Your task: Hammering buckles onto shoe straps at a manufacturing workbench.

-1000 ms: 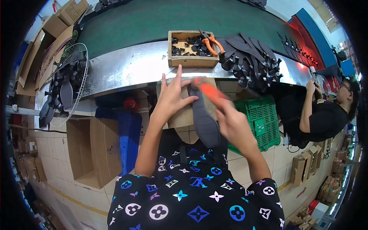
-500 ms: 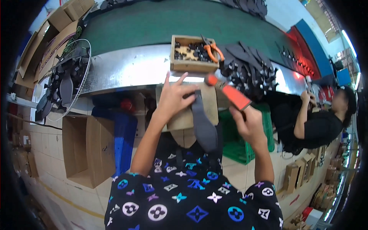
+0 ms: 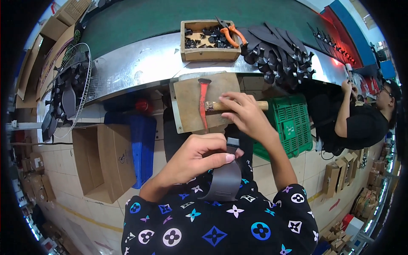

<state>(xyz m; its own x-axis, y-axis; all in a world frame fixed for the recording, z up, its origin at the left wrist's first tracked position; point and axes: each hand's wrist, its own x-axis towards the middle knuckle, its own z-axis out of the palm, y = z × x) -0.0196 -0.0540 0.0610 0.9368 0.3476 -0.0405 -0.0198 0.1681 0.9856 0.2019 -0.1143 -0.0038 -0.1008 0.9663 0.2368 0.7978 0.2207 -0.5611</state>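
Note:
My left hand is closed on a dark grey shoe insole board, pinched near its narrow end. The board is bent and tilted against my body, with a small shiny dark piece at the upper end. A hammer with a red head and wooden handle lies on a tan work board. My right hand is over the hammer's handle, thumb and fingers apart. Whether its fingertips touch the handle I cannot tell.
A wooden box of small black parts, with orange-handled pliers on it, stands on the metal ledge. More insole boards are piled alongside. A green crate, blue bin and carton flank me. A co-worker sits right.
The hammer has gone from my raised right hand onto the work board, and that hand has loosened. My left hand has drawn the insole board off the work board toward me.

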